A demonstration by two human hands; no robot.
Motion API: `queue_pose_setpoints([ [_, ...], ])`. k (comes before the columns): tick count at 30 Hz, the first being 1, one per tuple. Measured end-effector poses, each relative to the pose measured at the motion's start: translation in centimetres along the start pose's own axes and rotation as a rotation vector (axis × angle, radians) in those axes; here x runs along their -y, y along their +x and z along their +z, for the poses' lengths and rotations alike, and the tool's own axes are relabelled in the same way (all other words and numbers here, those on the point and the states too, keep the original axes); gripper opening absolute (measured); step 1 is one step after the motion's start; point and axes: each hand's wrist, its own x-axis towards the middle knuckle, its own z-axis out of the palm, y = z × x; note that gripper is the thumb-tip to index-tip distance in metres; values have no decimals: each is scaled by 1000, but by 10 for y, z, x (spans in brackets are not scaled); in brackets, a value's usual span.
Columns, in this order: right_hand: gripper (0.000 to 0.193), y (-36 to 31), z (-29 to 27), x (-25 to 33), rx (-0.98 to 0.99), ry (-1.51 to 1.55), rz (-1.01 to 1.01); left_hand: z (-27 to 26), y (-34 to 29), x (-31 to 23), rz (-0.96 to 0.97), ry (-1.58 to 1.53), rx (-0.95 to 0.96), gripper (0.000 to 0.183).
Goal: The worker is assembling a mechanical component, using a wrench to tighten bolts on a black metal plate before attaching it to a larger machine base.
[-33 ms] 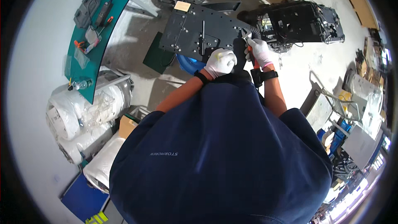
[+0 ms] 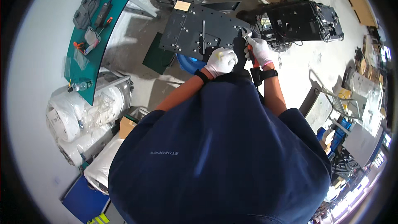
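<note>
Gripping wrench (image 2: 247, 41) in right hand (image 2: 260, 49)

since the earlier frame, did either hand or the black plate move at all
Nothing visibly changed. The left hand in its white glove rests on the near edge of the black plate, and the right hand grips the orange-handled pliers at the plate's right edge, as before. The green mat and the black frame lie where they were.

Two gloved hands (image 2: 222, 61), one black metal plate (image 2: 199, 33), one green mat (image 2: 97, 45), one wristwatch (image 2: 268, 74)
</note>
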Motion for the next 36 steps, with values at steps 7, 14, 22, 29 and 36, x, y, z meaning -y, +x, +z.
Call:
queue_pose_setpoints([
  [7, 31, -6, 33, -7, -77, 2, 0, -5, -3, 9, 49, -39, 42, 8],
  [14, 35, -14, 51, -7, -191, 0, -33, -6, -6, 12, 93, -29, -17, 5],
  [22, 33, 10, 42, -26, -261, -26, -56, -3, -3, 8, 31, -140, -56, 7],
  [29, 32, 12, 53, -26, -201, 140, -53, -6, -5, 11, -23, -248, -144, 11],
  [36, 34, 15, 65, -26, -251, 157, -104, -8, -12, 14, -31, -306, -96, 14],
])
